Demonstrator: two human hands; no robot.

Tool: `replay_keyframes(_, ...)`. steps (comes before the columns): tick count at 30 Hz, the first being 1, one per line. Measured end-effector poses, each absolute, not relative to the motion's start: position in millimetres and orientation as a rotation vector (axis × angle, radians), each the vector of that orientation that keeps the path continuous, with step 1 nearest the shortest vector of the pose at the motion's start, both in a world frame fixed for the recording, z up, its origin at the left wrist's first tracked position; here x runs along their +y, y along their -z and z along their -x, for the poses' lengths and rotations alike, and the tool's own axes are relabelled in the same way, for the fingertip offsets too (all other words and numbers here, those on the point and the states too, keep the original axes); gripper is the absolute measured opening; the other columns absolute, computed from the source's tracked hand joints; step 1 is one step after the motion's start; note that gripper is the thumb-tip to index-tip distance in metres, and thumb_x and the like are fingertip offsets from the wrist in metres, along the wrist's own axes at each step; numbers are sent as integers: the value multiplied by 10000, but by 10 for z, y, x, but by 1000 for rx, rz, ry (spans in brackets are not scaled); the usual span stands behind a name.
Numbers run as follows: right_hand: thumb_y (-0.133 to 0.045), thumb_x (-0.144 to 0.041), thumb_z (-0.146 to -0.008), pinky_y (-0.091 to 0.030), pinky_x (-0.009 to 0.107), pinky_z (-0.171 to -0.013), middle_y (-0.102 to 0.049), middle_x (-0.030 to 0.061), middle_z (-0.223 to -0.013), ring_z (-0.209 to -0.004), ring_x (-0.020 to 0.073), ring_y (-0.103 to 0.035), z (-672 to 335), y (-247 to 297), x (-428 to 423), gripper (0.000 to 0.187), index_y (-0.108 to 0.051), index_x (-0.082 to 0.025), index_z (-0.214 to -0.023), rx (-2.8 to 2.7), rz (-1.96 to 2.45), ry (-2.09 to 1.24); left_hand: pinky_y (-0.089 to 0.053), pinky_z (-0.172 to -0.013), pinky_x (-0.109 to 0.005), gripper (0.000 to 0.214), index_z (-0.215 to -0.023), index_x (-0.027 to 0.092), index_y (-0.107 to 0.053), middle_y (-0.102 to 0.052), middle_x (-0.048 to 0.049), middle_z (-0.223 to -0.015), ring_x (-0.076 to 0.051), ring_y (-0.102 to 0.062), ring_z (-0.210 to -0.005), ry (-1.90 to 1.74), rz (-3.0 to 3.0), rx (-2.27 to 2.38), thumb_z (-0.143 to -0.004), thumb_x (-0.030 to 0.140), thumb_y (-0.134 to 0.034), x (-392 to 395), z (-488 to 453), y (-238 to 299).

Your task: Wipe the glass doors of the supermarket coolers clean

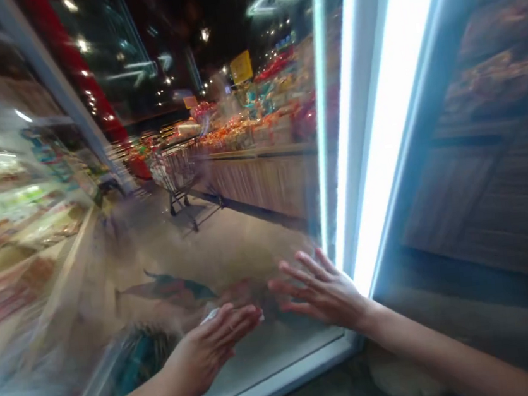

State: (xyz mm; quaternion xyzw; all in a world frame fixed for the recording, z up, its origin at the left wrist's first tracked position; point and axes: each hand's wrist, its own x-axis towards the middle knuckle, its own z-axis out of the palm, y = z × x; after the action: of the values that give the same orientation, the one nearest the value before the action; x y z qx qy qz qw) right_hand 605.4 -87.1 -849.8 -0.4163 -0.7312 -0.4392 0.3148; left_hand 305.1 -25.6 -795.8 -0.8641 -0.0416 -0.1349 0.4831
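Both my hands rest against a glass refrigerator door (230, 240) in a shop. My right hand (319, 290) lies flat on the glass with its fingers spread, close to the door's lit white frame (382, 146). My left hand (214, 346) presses the glass lower down, fingers stretched out together, with a small white thing (211, 316), perhaps a cloth or paper, under its fingertips. The picture is smeared by motion.
Lit shelves with packaged food (15, 233) run along the left. Through or mirrored in the glass I see a shopping cart (178, 176) and a long wooden produce stand (260, 160). Dark wooden shelving (490, 134) stands at the right.
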Motion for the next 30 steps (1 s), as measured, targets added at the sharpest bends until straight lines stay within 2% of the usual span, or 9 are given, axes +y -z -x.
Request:
replay_keyframes(3, -772, -380, -898, -313, 593, -1274, -222, -10, -1729, -1621, 306, -112, -6089, 8473, -859, 841, -334, -363, -1616, -1827, 1124, 1113, -70, -1361, -358, 726, -1498, 339, -554, -281, 126, -1716, -151, -109, -1632, 282, 2074, -141, -789, 196, -489, -255, -2857, 7967)
replay_keyframes(6, -727, -348, -934, -285, 489, -1307, -268, -26, -1714, -1622, 245, -145, -5988, 8486, -858, 737, -399, -320, -1593, -1969, 1025, 1122, -19, -1358, -434, 750, -1554, 285, -479, -202, 58, -1750, -205, -67, -1642, 356, 2041, -232, -813, 171, -472, -248, -2645, 7948)
replay_keyframes(9, -691, -342, -964, -235, 410, -1324, -244, -41, -1717, -1617, 195, -158, -5843, 8436, -848, 673, -422, -312, -1580, -2039, 956, 1164, -19, -1354, -428, 734, -1570, 255, -448, -158, 46, -1755, -195, -58, -1640, 342, 2093, -206, -842, 158, -440, -210, -2366, 7987)
replay_keyframes(13, -726, -375, -942, -187, 518, -1325, -133, -7, -1735, -1618, 266, -113, -5633, 8293, -792, 821, -287, -322, -1634, -1789, 1058, 1172, 34, -1349, -458, 785, -1631, 305, -291, -149, 69, -1739, -179, 6, -1633, 599, 2045, -483, -893, 139, -502, -164, -1948, 8082)
replay_keyframes(16, -659, -307, -984, -156, 462, -1339, -184, -29, -1721, -1615, 223, -132, -5369, 8353, -728, 701, -352, -302, -1614, -1925, 952, 1176, 63, -1342, -427, 883, -1661, 291, -135, -109, 45, -1734, -157, 44, -1620, 830, 1988, -682, -909, 180, -585, -176, -1660, 8243)
replay_keyframes(19, -601, -251, -1008, -132, 414, -1344, -230, -32, -1709, -1610, 191, -157, -5066, 8386, -655, 611, -413, -275, -1589, -2030, 873, 1171, 53, -1339, -397, 898, -1664, 314, -93, -73, 53, -1737, -133, 17, -1617, 865, 1958, -762, -919, 185, -578, -164, -1383, 8382)
replay_keyframes(23, -694, -333, -965, -98, 474, -1342, -126, 17, -1732, -1623, 243, -78, -4689, 8238, -578, 805, -268, -260, -1645, -1825, 956, 1149, 99, -1302, -593, 929, -1667, 197, 15, 56, -96, -1740, -261, 130, -1610, 1035, 1837, -1035, -925, 154, -543, -106, -1061, 8478)
replay_keyframes(25, -654, -303, -989, -78, 457, -1345, -113, 10, -1734, -1624, 236, -61, -4506, 8223, -553, 783, -241, -252, -1652, -1860, 925, 1141, 79, -1278, -671, 938, -1660, 198, 70, 82, -136, -1733, -296, 148, -1599, 1109, 1793, -1125, -931, 152, -519, -111, -957, 8570)
replay_keyframes(30, -521, -339, -1055, -76, 428, -1348, -197, -5, -1721, -1620, 208, -110, -4160, 8171, -460, 646, -274, -251, -1645, -2029, 814, 1114, -3, -1298, -650, 837, -1667, 261, 34, 15, -108, -1756, -247, 78, -1612, 1267, 1720, -1240, -976, 140, -422, -100, -692, 8612)
